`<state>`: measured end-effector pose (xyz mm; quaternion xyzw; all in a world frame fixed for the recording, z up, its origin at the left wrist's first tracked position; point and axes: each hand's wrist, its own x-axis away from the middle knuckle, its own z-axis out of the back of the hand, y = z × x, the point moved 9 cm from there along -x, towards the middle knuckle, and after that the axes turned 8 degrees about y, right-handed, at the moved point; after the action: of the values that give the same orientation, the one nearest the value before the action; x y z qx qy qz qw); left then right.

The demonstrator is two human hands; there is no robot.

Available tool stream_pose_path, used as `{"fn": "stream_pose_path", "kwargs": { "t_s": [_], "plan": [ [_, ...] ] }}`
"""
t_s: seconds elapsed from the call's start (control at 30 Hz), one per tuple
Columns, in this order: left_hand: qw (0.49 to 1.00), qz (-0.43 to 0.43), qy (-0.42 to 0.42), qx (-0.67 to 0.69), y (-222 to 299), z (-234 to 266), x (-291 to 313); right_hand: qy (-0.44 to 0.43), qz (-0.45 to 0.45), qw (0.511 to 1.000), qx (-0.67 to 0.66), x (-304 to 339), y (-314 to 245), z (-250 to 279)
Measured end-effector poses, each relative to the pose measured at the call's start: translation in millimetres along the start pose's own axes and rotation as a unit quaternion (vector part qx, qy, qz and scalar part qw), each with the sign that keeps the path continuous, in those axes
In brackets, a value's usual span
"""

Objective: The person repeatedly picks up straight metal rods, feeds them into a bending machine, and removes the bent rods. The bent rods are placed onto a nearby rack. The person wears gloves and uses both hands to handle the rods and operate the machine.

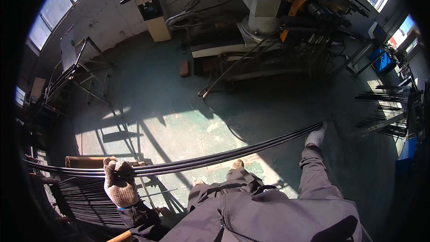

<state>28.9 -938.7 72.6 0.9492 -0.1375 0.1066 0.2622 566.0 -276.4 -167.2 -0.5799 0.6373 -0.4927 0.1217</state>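
Several long, thin dark metal rods (219, 157) run across in front of my body in a loose bundle. At the lower left, my left hand (120, 183), in a knitted work glove, is closed round them. My right hand (316, 138), in a pale glove, grips the bundle near its right end with that arm stretched out. Below my left hand lies a thick stack of similar dark rods (85, 199) on a rack. A brown tube (83, 162) sits beside the bundle, just left of my left hand.
A big machine with a pale column (265, 6) and an orange part (298, 3) stands ahead. A metal frame stand (89, 65) is at the left. More dark rods (385, 96) stick out of a rack at the right, near a blue box (383, 62). A cable crosses the green floor.
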Motion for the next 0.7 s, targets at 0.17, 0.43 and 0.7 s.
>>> {"fn": "stream_pose_path", "kwargs": {
  "t_s": [0.17, 0.43, 0.7],
  "plan": [
    [0.987, 0.075, -0.105, -0.099, -199.8, -116.9, -22.2, -0.228, -0.348, 0.89, -0.183, 80.8, 64.0, -104.0],
    [0.966, 0.09, -0.208, -0.129, -353.4, -242.8, -101.2, -0.119, -0.217, 0.966, -0.07, -79.4, -19.0, -203.2],
    [0.968, 0.019, -0.176, -0.178, -484.2, -334.8, -229.3, -0.088, -0.104, 0.99, -0.046, -285.8, -99.3, -334.1]
  ]
}}
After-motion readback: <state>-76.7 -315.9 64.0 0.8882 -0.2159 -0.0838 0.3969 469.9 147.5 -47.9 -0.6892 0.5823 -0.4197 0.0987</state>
